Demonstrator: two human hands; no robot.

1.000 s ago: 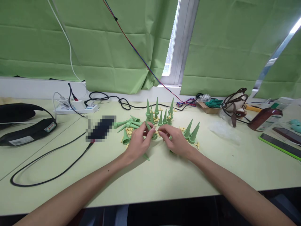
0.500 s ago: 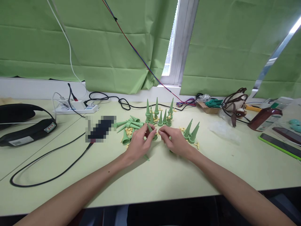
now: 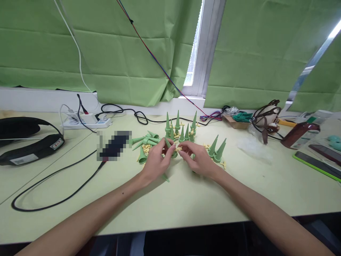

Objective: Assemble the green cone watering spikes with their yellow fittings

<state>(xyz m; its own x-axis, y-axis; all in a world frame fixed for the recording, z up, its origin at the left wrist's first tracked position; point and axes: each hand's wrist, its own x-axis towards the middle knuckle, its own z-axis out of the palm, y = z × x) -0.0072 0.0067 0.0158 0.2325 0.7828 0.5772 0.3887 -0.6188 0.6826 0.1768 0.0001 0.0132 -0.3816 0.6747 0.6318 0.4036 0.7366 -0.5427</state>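
Note:
My left hand is closed around a green plastic spike, its pointed end tilted up and to the left. Pinched in the fingertips of my right hand is a small yellow T-shaped valve, held at the side of that spike; whether it touches cannot be made out. Behind my hands several green spikes stand upright, some with yellow valves on them. Two more spikes stand right of my right hand, near a loose yellow valve. Left of my left hand lies a pile of green spikes with yellow valves among them.
A black cable loops over the table's left side, near a blurred dark device. A power strip lies by the wall. To the right are crumpled clear plastic, a brown bottle and a green-edged phone.
The fingers of my right hand have shifted slightly left, closer to the spike, and the yellow valve between them shows more plainly. My left hand still holds the spike, barely moved.

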